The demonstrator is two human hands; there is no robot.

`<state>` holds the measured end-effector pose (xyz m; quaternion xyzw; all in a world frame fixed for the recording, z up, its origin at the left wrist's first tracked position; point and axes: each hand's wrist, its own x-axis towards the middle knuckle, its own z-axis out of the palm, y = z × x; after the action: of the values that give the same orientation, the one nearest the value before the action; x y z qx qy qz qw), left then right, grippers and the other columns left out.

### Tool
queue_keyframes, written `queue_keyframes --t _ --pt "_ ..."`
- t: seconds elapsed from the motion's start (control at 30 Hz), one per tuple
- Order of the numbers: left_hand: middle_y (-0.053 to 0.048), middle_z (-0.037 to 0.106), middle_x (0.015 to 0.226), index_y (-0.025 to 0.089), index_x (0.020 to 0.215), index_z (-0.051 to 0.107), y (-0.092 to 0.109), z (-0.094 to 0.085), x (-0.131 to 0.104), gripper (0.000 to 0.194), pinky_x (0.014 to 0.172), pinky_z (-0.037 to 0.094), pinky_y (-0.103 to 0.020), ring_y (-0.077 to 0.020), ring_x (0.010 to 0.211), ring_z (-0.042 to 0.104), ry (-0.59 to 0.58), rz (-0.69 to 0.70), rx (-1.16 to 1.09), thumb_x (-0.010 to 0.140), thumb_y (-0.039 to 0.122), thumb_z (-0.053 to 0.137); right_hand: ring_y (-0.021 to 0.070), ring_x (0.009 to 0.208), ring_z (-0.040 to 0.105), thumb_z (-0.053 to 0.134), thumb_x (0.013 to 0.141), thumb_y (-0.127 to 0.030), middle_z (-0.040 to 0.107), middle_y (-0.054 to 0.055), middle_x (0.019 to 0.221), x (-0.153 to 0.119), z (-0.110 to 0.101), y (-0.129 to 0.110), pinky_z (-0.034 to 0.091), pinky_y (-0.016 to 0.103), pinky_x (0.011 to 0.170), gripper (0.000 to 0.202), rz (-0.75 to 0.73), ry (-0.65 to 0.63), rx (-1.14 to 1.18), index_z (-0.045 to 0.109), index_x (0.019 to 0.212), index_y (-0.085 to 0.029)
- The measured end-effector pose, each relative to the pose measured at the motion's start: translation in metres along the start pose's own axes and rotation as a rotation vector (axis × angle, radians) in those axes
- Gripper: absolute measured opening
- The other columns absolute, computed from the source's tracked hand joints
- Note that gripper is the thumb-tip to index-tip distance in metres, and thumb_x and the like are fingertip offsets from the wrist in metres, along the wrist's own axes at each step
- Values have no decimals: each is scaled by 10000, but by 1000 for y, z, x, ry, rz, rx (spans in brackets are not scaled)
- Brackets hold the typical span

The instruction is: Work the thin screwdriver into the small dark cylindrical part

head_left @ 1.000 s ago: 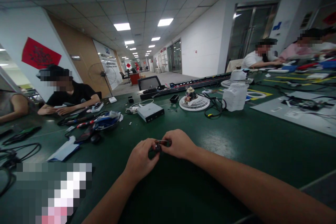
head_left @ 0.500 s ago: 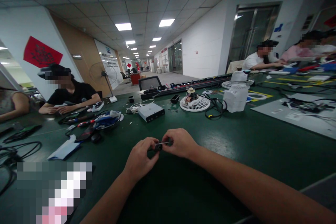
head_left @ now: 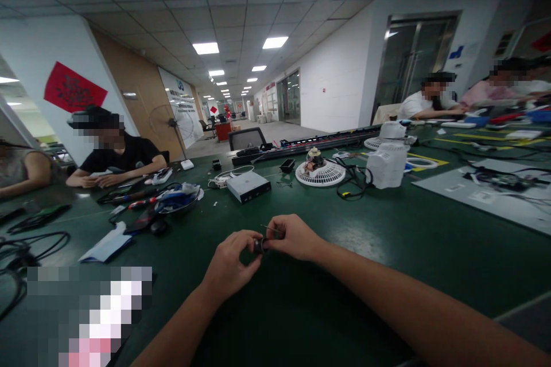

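My left hand [head_left: 232, 261] is closed, pinching a small dark round part [head_left: 259, 246] between thumb and fingers. Just to the right, my right hand [head_left: 295, 236] is closed on a thin metal rod [head_left: 270, 229], whose free tip points up and left above the dark part. The right fingertips lie against or very near the right side of that part; which of the two I cannot tell. Both hands are held over the front middle of the green table [head_left: 327, 309]. What kind of part it is stays too small and dark to make out.
Beyond my hands lie a silver box-shaped drive [head_left: 248, 186], a small black tray [head_left: 287, 165], a white fan grille with a motor [head_left: 320, 172] and a white housing [head_left: 386, 165]. Tools, cables and folded paper [head_left: 106, 242] are at left, a grey board [head_left: 486, 195] at right. People sit on both sides.
The rod pointed level at the dark part before; its tip has since swung upward, clear of the part. The right fingers have come closer to the part.
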<state>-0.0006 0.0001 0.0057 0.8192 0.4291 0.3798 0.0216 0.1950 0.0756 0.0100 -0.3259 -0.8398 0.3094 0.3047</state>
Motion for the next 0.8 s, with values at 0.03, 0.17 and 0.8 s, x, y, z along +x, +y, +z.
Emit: queue_keyframes --t 0.03,0.17,0.8 --pt "-69 699 1020 225 765 467 1 0 0 185 817 551 -370 -217 947 669 -13 15 10 748 97 599 107 591 539 764 695 -257 653 -9 705 0 0 0 371 209 513 178 11 4 -3 674 817 -163" --pt "-62 690 1010 226 755 465 2 0 0 195 819 549 -368 -217 959 660 -19 47 26 747 92 607 96 575 543 748 714 -277 650 0 745 -1 1 2 387 199 494 194 70 -65 112 658 835 -156" --pt "-4 647 921 228 782 448 -9 0 4 230 751 510 -342 -202 853 629 -41 -200 133 715 68 600 182 805 650 631 841 -268 743 26 886 3 -14 5 436 271 717 182 -178 -78 -406 760 968 -244"
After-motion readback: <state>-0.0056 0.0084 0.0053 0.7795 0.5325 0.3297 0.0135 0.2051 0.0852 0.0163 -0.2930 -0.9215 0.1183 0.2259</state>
